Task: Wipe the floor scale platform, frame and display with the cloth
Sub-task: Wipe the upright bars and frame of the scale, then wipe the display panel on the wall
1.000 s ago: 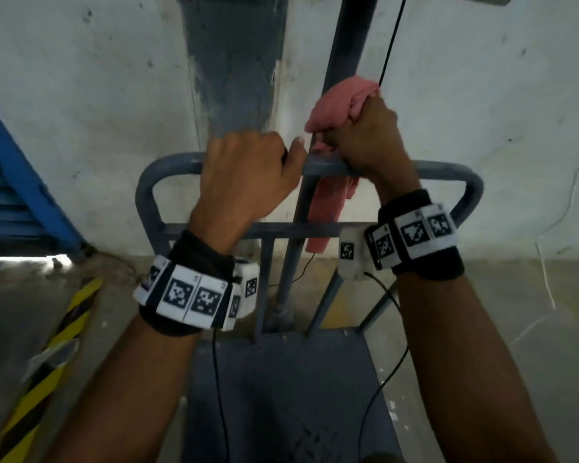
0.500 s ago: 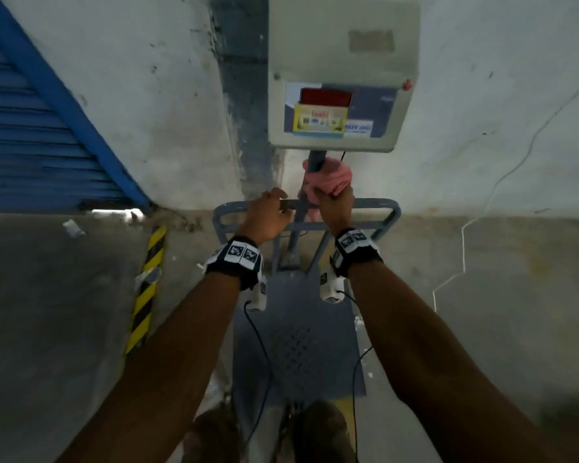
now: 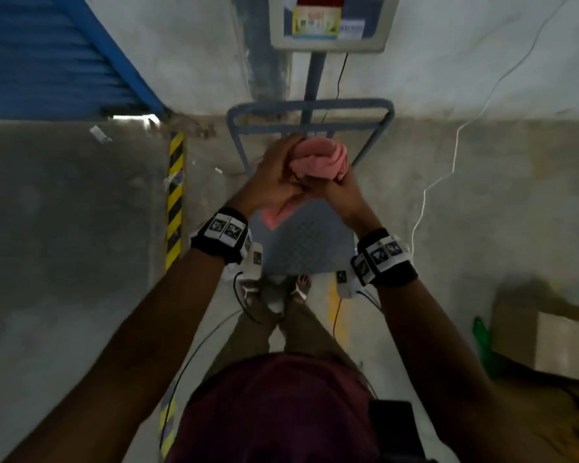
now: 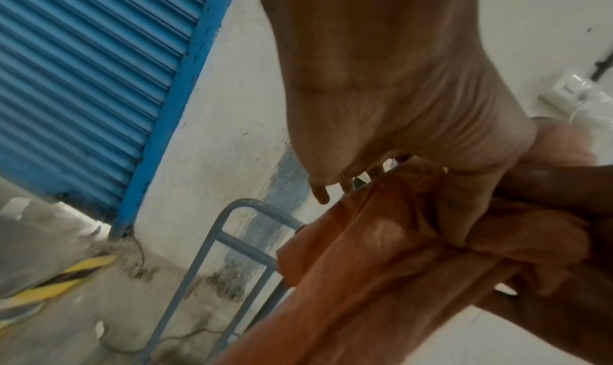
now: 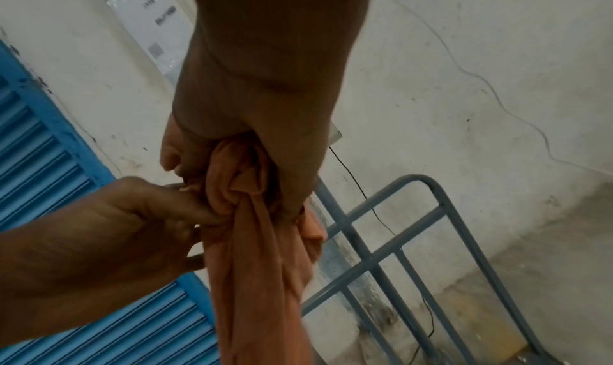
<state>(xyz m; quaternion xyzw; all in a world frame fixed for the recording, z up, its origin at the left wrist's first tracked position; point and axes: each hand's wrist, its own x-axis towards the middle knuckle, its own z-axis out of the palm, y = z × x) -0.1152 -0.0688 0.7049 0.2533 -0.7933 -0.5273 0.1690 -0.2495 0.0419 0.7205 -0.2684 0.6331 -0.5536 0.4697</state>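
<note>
Display [image 3: 331, 25] top cut off in head view. Both hands bunch cloth [image 3: 318, 160] — right hand [image 5: 258, 140] fisted round it, left hand [image 5: 109, 229] pinching folds; wrist views alone show fingers.

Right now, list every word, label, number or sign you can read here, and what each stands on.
Nothing reads clearly.
Yellow sticker on the display: print blurred.
White strip beside it: characters too small.
Red window above: no digits legible.
White sheet on the wall: dark print and a code square, too blurred.
Wrist bands: square code markers, no words.
</note>
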